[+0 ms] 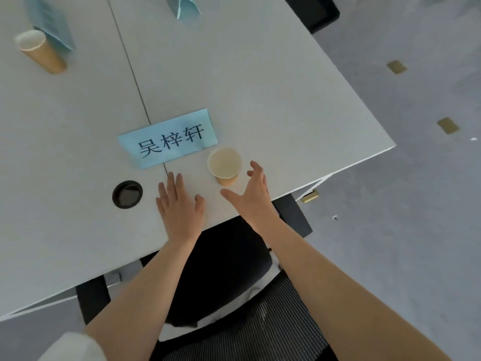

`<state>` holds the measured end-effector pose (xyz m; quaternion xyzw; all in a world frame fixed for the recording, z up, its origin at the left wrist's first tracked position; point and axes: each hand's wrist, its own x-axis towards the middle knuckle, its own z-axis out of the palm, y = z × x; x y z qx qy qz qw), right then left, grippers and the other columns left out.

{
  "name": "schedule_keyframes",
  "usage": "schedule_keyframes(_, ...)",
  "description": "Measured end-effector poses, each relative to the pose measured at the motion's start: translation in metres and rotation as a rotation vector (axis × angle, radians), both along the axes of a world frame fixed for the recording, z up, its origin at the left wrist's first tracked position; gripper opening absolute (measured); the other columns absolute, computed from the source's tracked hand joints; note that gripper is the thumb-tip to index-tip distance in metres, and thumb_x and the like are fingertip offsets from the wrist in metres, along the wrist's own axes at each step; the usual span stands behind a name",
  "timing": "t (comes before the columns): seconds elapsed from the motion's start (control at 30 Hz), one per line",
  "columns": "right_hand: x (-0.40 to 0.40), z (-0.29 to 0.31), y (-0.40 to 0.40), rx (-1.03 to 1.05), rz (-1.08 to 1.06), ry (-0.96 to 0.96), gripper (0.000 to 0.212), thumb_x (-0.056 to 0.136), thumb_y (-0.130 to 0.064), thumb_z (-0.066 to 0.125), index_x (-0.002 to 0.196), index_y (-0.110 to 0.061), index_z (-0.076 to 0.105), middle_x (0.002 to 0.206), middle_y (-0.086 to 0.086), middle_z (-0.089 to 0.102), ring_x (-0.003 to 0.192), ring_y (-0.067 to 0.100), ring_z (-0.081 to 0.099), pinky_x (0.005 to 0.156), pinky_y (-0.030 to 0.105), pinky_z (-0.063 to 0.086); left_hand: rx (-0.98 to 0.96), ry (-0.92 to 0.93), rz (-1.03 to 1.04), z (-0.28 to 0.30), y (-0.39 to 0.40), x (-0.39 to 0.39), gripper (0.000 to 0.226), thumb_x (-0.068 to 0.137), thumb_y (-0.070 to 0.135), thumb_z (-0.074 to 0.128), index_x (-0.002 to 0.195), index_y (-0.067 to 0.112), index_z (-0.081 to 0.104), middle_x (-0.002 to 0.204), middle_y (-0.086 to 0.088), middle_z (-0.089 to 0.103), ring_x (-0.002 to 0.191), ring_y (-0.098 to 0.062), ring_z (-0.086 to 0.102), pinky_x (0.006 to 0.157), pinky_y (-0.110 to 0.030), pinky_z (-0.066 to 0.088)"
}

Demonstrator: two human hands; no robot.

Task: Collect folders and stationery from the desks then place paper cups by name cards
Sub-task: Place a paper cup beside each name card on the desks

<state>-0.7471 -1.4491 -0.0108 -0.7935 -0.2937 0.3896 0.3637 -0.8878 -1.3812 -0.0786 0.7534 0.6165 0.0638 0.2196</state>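
A brown paper cup [225,165] stands upright on the white desk [260,95], just right of and below a light blue name card [169,138] with black characters. My right hand [251,192] is open beside the cup, fingers spread, a small gap away from it. My left hand [179,204] lies flat and open on the desk, left of the cup. A second paper cup [39,52] stands at the far left next to another blue name card [49,22]. A third blue card [186,6] is at the top edge.
A round black cable hole [127,194] sits in the desk left of my left hand. A black office chair [234,269] is tucked under the near edge. Another dark chair [316,11] is at the far side. Grey floor with brass plates [397,66] lies to the right.
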Motion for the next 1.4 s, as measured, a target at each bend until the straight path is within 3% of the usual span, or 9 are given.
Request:
schedule_keyframes(0.2, 0.015, -0.026, 0.027, 0.055, 0.060, -0.050, 0.095, 0.072, -0.023, 0.081, 0.146, -0.022, 0.022, 0.142, 0.005, 0.036, 0.129, 0.023, 0.041, 0.109, 0.038, 0.035, 0.057, 0.186, 0.064, -0.027, 0.000, 0.017, 0.075, 0.097, 0.045, 0.035, 0.157, 0.011, 0.007, 0.165, -0.004, 0.006, 0.152, -0.026, -0.001, 0.122, -0.048, -0.001)
schedule_keyframes(0.3, 0.015, -0.034, 0.040, 0.122, 0.054, -0.092, 0.086, 0.069, -0.019, 0.082, 0.140, -0.020, 0.032, 0.134, 0.003, 0.043, 0.122, 0.020, 0.046, 0.100, 0.029, 0.039, 0.070, 0.222, 0.072, -0.032, 0.002, 0.019, 0.076, 0.095, 0.048, 0.032, 0.157, 0.011, 0.006, 0.165, -0.004, 0.005, 0.152, -0.025, -0.001, 0.122, -0.048, -0.001)
schedule_keyframes(0.47, 0.031, -0.035, 0.064, 0.182, -0.085, -0.101, 0.078, 0.067, -0.024, 0.084, 0.131, -0.016, 0.039, 0.126, 0.000, 0.050, 0.113, 0.018, 0.051, 0.095, 0.038, 0.048, 0.075, 0.276, 0.069, -0.033, 0.003, 0.018, 0.079, 0.090, 0.053, 0.018, 0.157, 0.014, 0.005, 0.165, -0.004, 0.006, 0.152, -0.026, 0.000, 0.122, -0.049, 0.004)
schedule_keyframes(0.63, 0.071, -0.031, 0.119, 0.188, -0.221, -0.123, 0.075, 0.070, -0.022, 0.082, 0.131, -0.013, 0.040, 0.125, 0.002, 0.048, 0.113, 0.020, 0.050, 0.094, 0.032, 0.045, 0.067, 0.308, 0.059, -0.034, 0.003, 0.017, 0.079, 0.090, 0.054, 0.021, 0.157, 0.016, 0.008, 0.165, -0.005, 0.008, 0.152, -0.027, 0.003, 0.121, -0.051, 0.006)
schedule_keyframes(0.73, 0.081, -0.035, 0.145, 0.172, -0.153, -0.152, 0.075, 0.069, -0.026, 0.082, 0.131, -0.013, 0.041, 0.123, 0.002, 0.050, 0.114, 0.022, 0.051, 0.094, 0.034, 0.046, 0.070, 0.315, 0.061, -0.034, 0.003, 0.017, 0.079, 0.090, 0.054, 0.023, 0.157, 0.016, 0.011, 0.164, -0.006, 0.010, 0.151, -0.028, 0.005, 0.121, -0.051, 0.008)
schedule_keyframes(0.83, 0.083, -0.040, 0.151, 0.173, -0.050, -0.210, 0.074, 0.070, -0.025, 0.081, 0.131, -0.011, 0.041, 0.124, 0.005, 0.052, 0.114, 0.021, 0.051, 0.085, 0.025, 0.039, 0.072, 0.319, 0.063, -0.034, 0.003, 0.017, 0.079, 0.089, 0.054, 0.025, 0.157, 0.015, 0.013, 0.164, -0.006, 0.012, 0.151, -0.028, 0.006, 0.121, -0.051, 0.009)
schedule_keyframes(1.0, 0.085, -0.045, 0.147, 0.142, 0.014, -0.219, 0.078, 0.071, -0.031, 0.081, 0.133, -0.012, 0.038, 0.127, 0.004, 0.053, 0.113, 0.021, 0.054, 0.088, 0.027, 0.041, 0.056, 0.324, 0.067, -0.032, 0.003, 0.018, 0.079, 0.088, 0.053, 0.026, 0.157, 0.016, 0.013, 0.164, -0.006, 0.012, 0.151, -0.028, 0.006, 0.121, -0.051, 0.009)
schedule_keyframes(1.17, 0.088, -0.044, 0.117, 0.031, 0.038, -0.177, 0.070, 0.081, -0.018, 0.071, 0.139, -0.017, 0.033, 0.129, 0.003, 0.053, 0.120, 0.021, 0.049, 0.090, 0.024, 0.035, 0.066, 0.310, 0.069, -0.031, 0.004, 0.020, 0.080, 0.087, 0.055, 0.023, 0.157, 0.016, 0.013, 0.164, -0.006, 0.012, 0.151, -0.028, 0.006, 0.121, -0.051, 0.008)
schedule_keyframes(1.4, 0.072, -0.032, 0.004, -0.127, 0.092, -0.199, 0.063, 0.084, -0.021, 0.068, 0.138, -0.016, 0.036, 0.130, 0.002, 0.050, 0.121, 0.019, 0.047, 0.100, 0.029, 0.036, -0.082, 0.301, -0.062, -0.022, 0.007, 0.011, 0.094, 0.086, 0.069, 0.024, 0.154, 0.017, -0.014, 0.163, -0.006, -0.020, 0.148, -0.027, -0.023, 0.119, -0.050, -0.012)
